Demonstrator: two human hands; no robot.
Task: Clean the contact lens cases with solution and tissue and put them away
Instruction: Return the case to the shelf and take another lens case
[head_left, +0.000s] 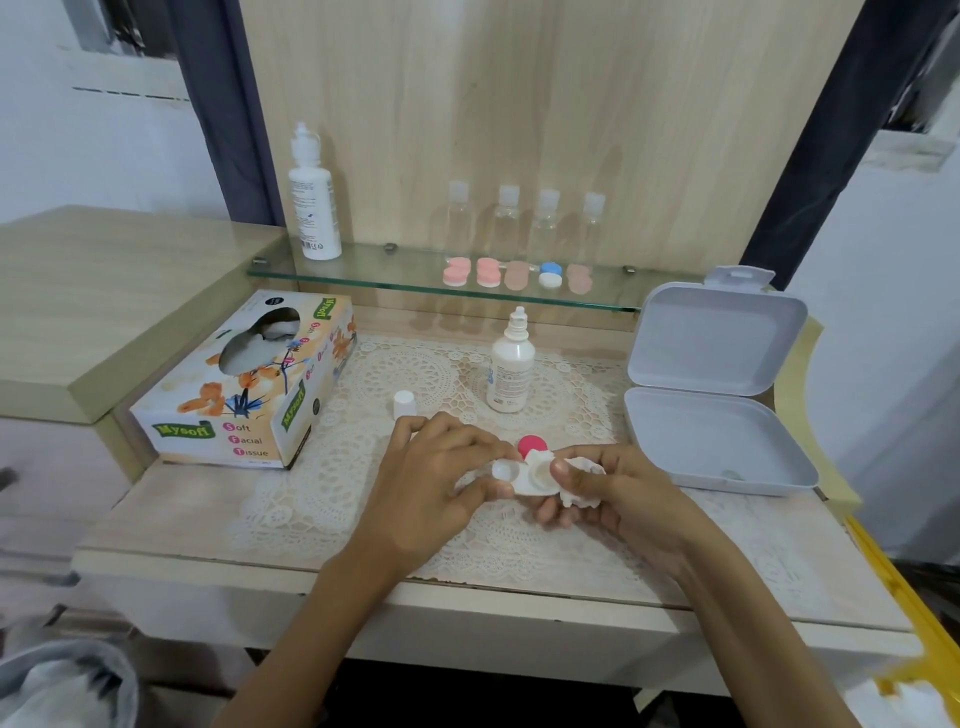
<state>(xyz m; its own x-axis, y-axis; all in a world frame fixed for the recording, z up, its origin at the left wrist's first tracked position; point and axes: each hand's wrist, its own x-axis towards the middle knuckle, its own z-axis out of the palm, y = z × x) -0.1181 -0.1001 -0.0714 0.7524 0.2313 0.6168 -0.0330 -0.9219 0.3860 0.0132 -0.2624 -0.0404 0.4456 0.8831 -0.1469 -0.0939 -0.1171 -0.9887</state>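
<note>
- My left hand (441, 467) pinches one end of the white contact lens case (519, 477), steadying it just above the lace mat (415, 374).
- My right hand (618, 499) curls round a crumpled tissue (574, 500), thumb at the open well, apparently wiping it.
- A pink cap (532, 445) lies just behind; the open storage box (717, 441) waits at right, likely for stowing.

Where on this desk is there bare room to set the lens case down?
Free: the mat's front-left corner, between the tissue box and left hand; the desk strip in front of the open box, beside the right hand. Crowded: the glass shelf, and around the solution bottle and cap.
</note>
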